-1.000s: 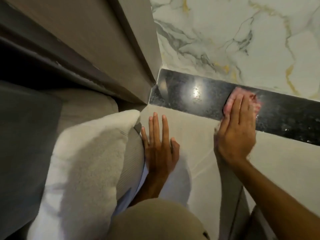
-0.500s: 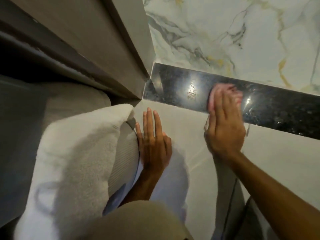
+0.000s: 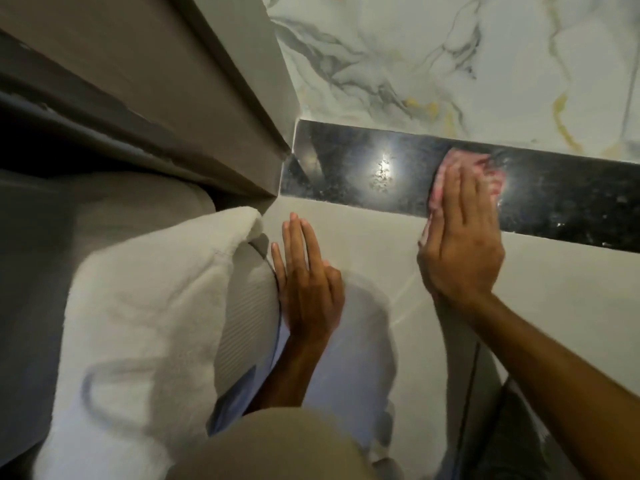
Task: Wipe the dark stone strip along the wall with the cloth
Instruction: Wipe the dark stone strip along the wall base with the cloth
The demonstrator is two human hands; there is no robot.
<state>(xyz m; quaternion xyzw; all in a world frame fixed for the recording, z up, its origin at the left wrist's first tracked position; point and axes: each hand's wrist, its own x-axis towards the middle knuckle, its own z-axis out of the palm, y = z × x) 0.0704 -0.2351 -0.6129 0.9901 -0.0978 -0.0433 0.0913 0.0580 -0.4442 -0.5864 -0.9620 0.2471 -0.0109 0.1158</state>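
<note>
A glossy dark stone strip (image 3: 363, 171) runs along the foot of the marble wall, from the corner at centre out to the right edge. My right hand (image 3: 460, 237) lies flat on a pink cloth (image 3: 485, 169) and presses it onto the strip, right of a bright light reflection. Only the cloth's far and left edges show past my fingers. My left hand (image 3: 308, 285) rests flat and empty on the pale floor below the strip's left part, fingers nearly together, pointing at the wall.
A white fluffy towel (image 3: 138, 323) lies over a ribbed grey cushion (image 3: 242, 306) left of my left hand. A grey door frame (image 3: 194, 98) meets the strip at the corner. White marble wall with grey and gold veins (image 3: 450, 64) rises above. My knee (image 3: 270, 445) is at the bottom.
My right hand with the cloth slid left along the strip, then edged back right a little. My left hand's fingers have drawn closer together; it stays planted on the floor.
</note>
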